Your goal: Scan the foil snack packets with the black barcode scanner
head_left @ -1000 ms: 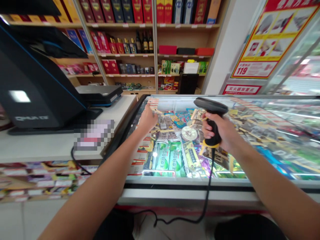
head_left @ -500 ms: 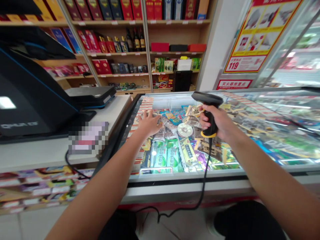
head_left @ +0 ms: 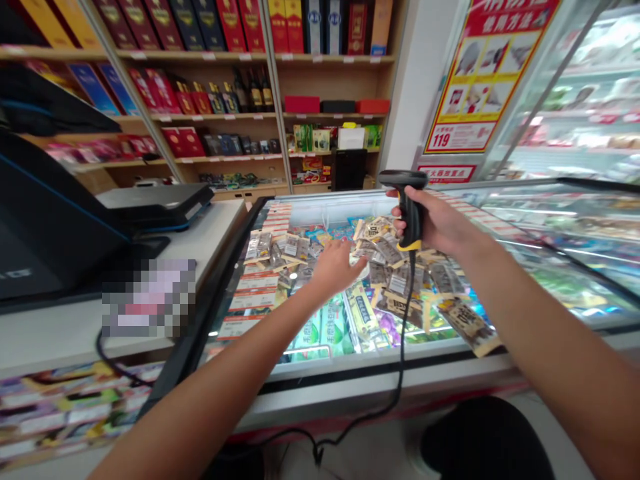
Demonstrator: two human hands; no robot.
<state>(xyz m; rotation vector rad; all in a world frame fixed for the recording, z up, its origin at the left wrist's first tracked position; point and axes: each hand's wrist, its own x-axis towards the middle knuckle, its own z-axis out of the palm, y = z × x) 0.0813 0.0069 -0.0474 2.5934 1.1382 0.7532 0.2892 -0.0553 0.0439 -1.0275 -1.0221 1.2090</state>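
Observation:
My right hand [head_left: 434, 221] grips a black barcode scanner [head_left: 406, 193] by its handle, head up, above the glass lid of a chest freezer [head_left: 350, 370]. Its black cable [head_left: 403, 347] hangs down over the freezer's front edge. My left hand [head_left: 336, 268] reaches over several small snack packets [head_left: 390, 257] scattered on the glass, fingers spread and resting on or just above them. Whether it holds one I cannot tell. More packets [head_left: 280, 248] lie to its left, and one packet [head_left: 467, 321] lies near the front edge.
A black checkout terminal [head_left: 45, 227] and a flat black device [head_left: 155, 203] stand on the white counter [head_left: 65, 333] to the left. Shelves of boxed goods and bottles [head_left: 240, 93] fill the back wall. A red poster [head_left: 480, 73] and a glass-door cooler [head_left: 575, 100] stand to the right.
My left hand has moved right, from the far left packets to the middle of the pile. My right hand has raised the scanner slightly. The view has swung to the right.

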